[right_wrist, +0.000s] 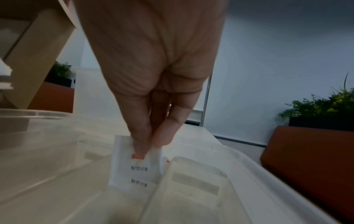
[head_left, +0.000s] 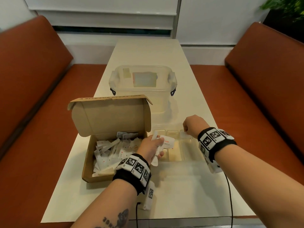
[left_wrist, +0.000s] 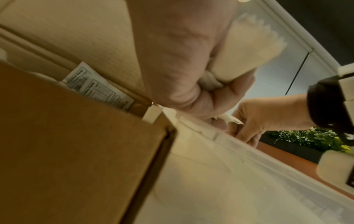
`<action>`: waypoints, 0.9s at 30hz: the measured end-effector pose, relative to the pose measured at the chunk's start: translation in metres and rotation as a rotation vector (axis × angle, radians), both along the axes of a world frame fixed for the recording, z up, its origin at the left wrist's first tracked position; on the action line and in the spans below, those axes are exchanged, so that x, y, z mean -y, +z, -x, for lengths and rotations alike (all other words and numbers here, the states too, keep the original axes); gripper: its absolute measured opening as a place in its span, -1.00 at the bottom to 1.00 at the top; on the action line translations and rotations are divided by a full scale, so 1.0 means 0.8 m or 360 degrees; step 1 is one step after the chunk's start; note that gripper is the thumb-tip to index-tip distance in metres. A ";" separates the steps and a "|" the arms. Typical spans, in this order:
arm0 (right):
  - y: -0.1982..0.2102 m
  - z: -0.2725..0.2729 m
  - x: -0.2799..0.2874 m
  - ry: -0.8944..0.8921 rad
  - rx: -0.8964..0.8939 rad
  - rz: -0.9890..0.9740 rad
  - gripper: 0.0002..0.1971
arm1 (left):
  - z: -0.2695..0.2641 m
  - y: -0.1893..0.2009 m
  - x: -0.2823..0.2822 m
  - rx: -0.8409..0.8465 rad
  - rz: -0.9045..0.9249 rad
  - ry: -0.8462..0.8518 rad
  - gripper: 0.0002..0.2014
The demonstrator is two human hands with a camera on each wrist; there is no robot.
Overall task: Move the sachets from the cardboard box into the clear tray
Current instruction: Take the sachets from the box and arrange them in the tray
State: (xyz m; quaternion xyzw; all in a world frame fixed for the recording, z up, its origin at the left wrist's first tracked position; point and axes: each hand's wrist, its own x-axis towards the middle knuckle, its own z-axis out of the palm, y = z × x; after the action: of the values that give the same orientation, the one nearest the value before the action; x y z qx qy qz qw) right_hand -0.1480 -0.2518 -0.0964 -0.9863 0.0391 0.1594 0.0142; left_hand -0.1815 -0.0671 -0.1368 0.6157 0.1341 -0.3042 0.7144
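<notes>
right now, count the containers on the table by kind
cardboard box: 1 (open, sachets piled inside)
clear lidded tub: 1
clear tray: 1
total: 3

We are looking down and forward from a head-worn camera at a white table, set well back, taking in the cardboard box, the clear tray and both forearms. From under the left wrist we are looking along the left hand, very close, with the box wall filling the lower left and the right hand showing beyond. From under the right wrist we are looking down along the right hand's fingers, just above the tray. All three views are sharing the tray and the box.
</notes>
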 end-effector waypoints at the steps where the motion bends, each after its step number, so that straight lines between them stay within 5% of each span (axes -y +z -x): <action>1: -0.001 -0.002 -0.001 0.0021 -0.0019 0.0025 -0.75 | 0.000 0.001 0.000 -0.0002 -0.0004 -0.0012 -0.81; 12: -0.015 -0.009 -0.004 0.0300 -0.0093 0.0434 -0.84 | -0.001 0.003 -0.003 0.0001 -0.0037 -0.0102 -0.94; 27: -0.022 0.001 0.008 0.0168 -0.0331 0.0224 -0.66 | -0.005 -0.003 -0.003 0.0001 -0.0083 -0.0136 -0.88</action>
State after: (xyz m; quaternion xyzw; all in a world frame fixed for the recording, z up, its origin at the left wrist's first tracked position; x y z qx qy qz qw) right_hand -0.1485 -0.2581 -0.1142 -0.9638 -0.0004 0.2580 -0.0675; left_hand -0.1776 -0.0649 -0.1392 0.6394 0.1153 -0.3305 0.6846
